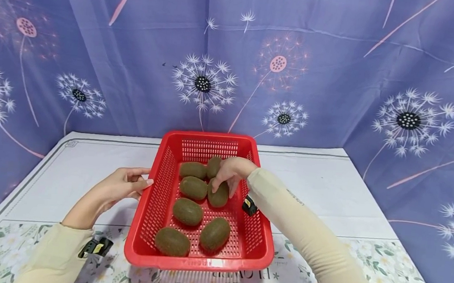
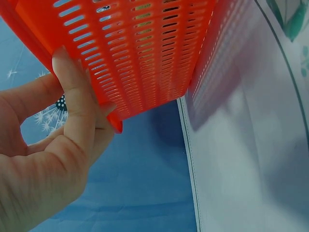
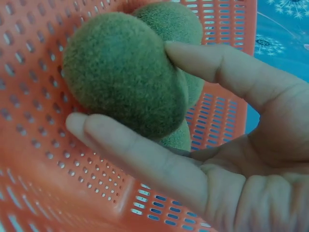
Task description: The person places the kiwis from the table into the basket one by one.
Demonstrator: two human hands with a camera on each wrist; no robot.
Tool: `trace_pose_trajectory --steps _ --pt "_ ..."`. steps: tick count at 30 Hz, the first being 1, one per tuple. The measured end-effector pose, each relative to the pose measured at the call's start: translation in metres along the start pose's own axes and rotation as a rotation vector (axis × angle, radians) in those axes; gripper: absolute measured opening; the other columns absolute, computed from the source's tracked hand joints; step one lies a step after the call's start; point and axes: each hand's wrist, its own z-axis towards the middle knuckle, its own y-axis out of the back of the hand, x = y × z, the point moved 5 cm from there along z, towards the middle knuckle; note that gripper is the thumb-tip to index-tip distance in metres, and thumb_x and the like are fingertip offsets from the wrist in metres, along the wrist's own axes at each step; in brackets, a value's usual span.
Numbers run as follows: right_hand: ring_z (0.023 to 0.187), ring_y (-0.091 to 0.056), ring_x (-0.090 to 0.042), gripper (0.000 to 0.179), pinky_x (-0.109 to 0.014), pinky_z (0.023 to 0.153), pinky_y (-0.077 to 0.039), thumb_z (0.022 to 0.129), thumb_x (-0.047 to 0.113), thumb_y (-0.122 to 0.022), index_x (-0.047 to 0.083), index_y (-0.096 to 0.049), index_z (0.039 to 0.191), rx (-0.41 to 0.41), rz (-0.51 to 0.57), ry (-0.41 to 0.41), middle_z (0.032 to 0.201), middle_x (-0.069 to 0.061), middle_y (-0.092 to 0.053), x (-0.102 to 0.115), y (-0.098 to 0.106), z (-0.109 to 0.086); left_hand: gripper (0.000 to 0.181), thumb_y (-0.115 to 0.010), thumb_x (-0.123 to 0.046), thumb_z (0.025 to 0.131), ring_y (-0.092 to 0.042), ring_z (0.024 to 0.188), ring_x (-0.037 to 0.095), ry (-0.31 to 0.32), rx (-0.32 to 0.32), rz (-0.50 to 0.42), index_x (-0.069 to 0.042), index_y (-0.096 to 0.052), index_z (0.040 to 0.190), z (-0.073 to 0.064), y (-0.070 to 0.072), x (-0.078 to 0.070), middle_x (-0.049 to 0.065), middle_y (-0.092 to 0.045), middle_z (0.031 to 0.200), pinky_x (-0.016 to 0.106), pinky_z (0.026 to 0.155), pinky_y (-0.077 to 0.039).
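Several brown, fuzzy kiwis lie in a red plastic basket (image 1: pixel 199 262) with slotted walls. My left hand (image 1: pixel 124 184) pinches the basket's left rim between thumb and fingers; the left wrist view shows the hand (image 2: pixel 63 125) on the rim beside the slotted wall (image 2: pixel 130 53). Inside the basket, on its right side, my right hand (image 1: pixel 234 172) holds a kiwi (image 1: pixel 217 195) between thumb and fingers. Up close in the right wrist view, this kiwi (image 3: pixel 120 72) sits between the thumb and the straighter fingers (image 3: pixel 145 150), with another kiwi (image 3: pixel 174 21) behind it.
Other kiwis stand in the basket's left column, such as one kiwi (image 1: pixel 188 211), and near its front, such as another kiwi (image 1: pixel 215 234). Under the basket is a table with a white and floral cloth (image 1: pixel 314 168). A purple dandelion-print curtain (image 1: pixel 319 77) encloses the back and sides.
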Motion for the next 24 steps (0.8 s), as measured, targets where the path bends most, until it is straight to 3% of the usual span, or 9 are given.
trace_pose_trajectory --steps 4,8,12,16,20,24 --pt "0.111 -0.058 -0.044 0.1 -0.045 0.083 -0.055 0.084 0.002 -0.07 -0.001 0.004 0.152 -0.031 -0.031 0.034 0.141 -0.036 -0.036 0.0 0.002 -0.001 0.058 -0.053 -0.012 0.099 -0.066 0.072 0.016 -0.004 0.001 0.006 0.016 -0.028 0.143 0.0 0.0 0.0 0.011 -0.062 0.094 0.03 0.07 -0.057" --pt "0.115 -0.055 -0.042 0.087 -0.043 0.084 -0.055 0.083 0.004 -0.071 -0.001 -0.016 0.15 -0.062 -0.054 0.084 0.136 -0.033 -0.044 0.001 0.005 -0.005 0.058 -0.053 -0.011 0.098 -0.066 0.071 0.016 -0.011 0.007 0.003 0.016 -0.028 0.142 0.001 0.001 0.0 0.01 -0.063 0.092 0.03 0.07 -0.057" --pt "0.112 -0.058 -0.038 0.066 -0.043 0.086 -0.054 0.081 0.007 -0.074 -0.002 -0.038 0.136 -0.098 -0.082 0.143 0.128 -0.021 -0.051 0.004 0.01 -0.01 0.057 -0.053 -0.011 0.098 -0.066 0.071 0.016 -0.009 0.007 -0.001 0.016 -0.028 0.142 0.001 0.002 0.001 0.009 -0.064 0.091 0.03 0.07 -0.057" --pt "0.097 -0.064 -0.029 0.055 -0.038 0.086 -0.055 0.08 0.011 -0.076 -0.005 -0.045 0.123 -0.163 -0.105 0.188 0.112 -0.014 -0.054 0.006 0.016 -0.017 0.057 -0.052 -0.011 0.099 -0.066 0.073 0.016 -0.008 0.01 0.006 0.016 -0.028 0.143 0.002 0.003 0.001 0.01 -0.063 0.093 0.031 0.07 -0.057" --pt "0.076 -0.061 -0.018 0.028 -0.033 0.081 -0.056 0.083 0.013 -0.073 0.001 -0.05 0.094 -0.213 -0.079 0.233 0.087 -0.008 -0.052 0.011 0.021 -0.022 0.057 -0.052 -0.012 0.099 -0.066 0.073 0.016 0.003 0.009 0.011 0.015 -0.028 0.143 0.002 0.004 0.002 0.01 -0.063 0.093 0.031 0.07 -0.057" --pt "0.084 -0.065 -0.022 0.02 -0.033 0.083 -0.055 0.088 0.015 -0.069 0.0 -0.058 0.093 -0.231 -0.076 0.268 0.099 -0.015 -0.062 0.017 0.027 -0.031 0.059 -0.052 -0.014 0.099 -0.065 0.074 0.015 0.023 -0.001 0.017 0.014 -0.027 0.144 0.0 0.004 0.003 0.009 -0.063 0.093 0.031 0.069 -0.057"
